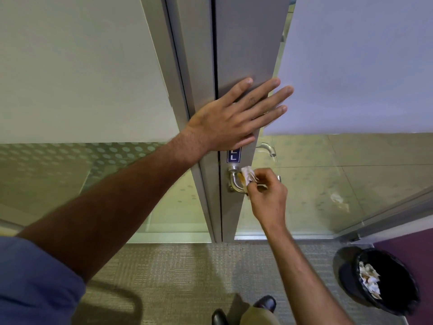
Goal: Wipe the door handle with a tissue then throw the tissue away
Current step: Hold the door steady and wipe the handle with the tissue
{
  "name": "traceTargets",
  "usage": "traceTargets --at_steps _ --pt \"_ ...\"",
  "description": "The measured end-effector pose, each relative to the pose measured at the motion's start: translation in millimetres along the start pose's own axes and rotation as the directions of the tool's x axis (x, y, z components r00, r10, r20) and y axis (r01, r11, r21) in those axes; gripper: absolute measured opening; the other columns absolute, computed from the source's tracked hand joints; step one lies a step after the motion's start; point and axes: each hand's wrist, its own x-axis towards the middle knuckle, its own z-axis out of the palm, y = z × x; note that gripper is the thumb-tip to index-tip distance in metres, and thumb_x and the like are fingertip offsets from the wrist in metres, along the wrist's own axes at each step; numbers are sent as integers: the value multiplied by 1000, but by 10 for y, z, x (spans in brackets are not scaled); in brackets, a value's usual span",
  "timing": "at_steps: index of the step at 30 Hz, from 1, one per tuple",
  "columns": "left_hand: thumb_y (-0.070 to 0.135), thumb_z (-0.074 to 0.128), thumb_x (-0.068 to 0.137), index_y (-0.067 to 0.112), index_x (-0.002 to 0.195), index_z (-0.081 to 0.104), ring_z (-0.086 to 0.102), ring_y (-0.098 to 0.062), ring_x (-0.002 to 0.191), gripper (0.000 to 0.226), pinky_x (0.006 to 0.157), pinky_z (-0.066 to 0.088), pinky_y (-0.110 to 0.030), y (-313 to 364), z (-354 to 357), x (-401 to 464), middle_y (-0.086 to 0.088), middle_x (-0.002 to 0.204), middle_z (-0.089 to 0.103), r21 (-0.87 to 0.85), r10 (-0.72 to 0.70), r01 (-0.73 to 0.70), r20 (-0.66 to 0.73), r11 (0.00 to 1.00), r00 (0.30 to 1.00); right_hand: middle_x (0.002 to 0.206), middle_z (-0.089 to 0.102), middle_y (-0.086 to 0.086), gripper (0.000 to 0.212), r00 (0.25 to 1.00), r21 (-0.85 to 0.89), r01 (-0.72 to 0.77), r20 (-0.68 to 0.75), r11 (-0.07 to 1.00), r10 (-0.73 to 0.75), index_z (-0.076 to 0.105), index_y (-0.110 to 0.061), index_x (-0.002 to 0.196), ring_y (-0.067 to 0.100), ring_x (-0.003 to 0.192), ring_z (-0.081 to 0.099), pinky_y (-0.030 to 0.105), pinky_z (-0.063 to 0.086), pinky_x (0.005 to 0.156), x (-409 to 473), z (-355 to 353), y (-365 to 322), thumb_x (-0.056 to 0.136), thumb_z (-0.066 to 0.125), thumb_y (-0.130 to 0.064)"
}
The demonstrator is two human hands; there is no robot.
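A silver lever door handle [235, 181] sticks out from the grey door stile [243, 55] at centre. My right hand [267, 195] pinches a crumpled white tissue [248, 173] and presses it against the handle's neck. An orange-yellow smear shows on the handle beside the tissue. My left hand [230, 118] lies flat on the door above the handle, fingers spread, holding nothing. A black bin [351, 275] lined with a black bag stands on the floor at lower right, with several crumpled tissues inside.
A frosted glass panel [351, 66] fills the door to the right, and a second handle [267, 147] shows through the glass. A fixed glass wall [70, 66] stands at left. Beige carpet [187, 277] lies below, with my black shoes [264, 306] at the bottom edge.
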Motion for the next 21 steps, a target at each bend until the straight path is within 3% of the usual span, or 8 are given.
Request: traceTargets --at_steps 2,5,7,10,13,18,21 --pt "58 29 104 16 173 12 23 -34 161 83 127 18 -54 -3 -13 3 -12 177 16 -6 10 -10 13 1000 1000 88 67 2 15 965 -297 237 179 925 -190 71 -12 95 12 74 58 25 49 64 213 47 62 84 68 -2" --pt "60 33 104 16 173 12 23 -34 161 85 127 23 -53 -9 -15 0 -12 177 16 -23 9 -8 18 1000 1000 89 64 12 15 915 -479 320 380 817 -136 73 -2 98 26 76 60 36 52 64 294 198 145 85 65 0" --pt "59 32 104 16 173 12 23 -33 160 84 127 23 -53 -12 -6 2 -11 177 16 -27 7 -6 7 1000 1000 85 63 12 14 918 -468 323 365 823 -153 73 -1 95 27 72 60 37 53 63 306 246 169 85 65 -1" --pt "58 31 104 16 173 13 25 -33 160 83 127 23 -52 -21 0 7 -10 176 17 -12 16 -16 -3 1000 1000 80 60 5 13 937 -429 303 295 851 -185 75 -6 92 16 63 54 31 53 62 324 268 151 85 65 -11" --pt "57 29 104 16 173 13 25 -33 160 81 126 24 -52 -7 -4 -5 -10 177 17 -8 20 -20 -3 1000 1000 85 63 6 18 938 -415 285 306 864 -163 75 -9 93 19 68 60 31 53 64 289 285 143 88 69 -26" --pt "58 31 104 16 173 11 23 -33 161 83 126 20 -53 0 0 -6 -11 177 14 -15 -3 3 3 1000 1000 98 65 13 14 914 -486 374 340 790 -224 71 -4 100 27 85 61 35 55 69 197 370 89 90 68 -13" --pt "59 32 104 16 173 11 22 -33 161 84 126 18 -53 3 -7 4 -11 177 15 -21 -10 10 4 1000 1000 81 60 7 7 941 -495 297 297 816 -162 70 -5 89 22 68 58 24 43 54 240 334 101 90 68 -11"
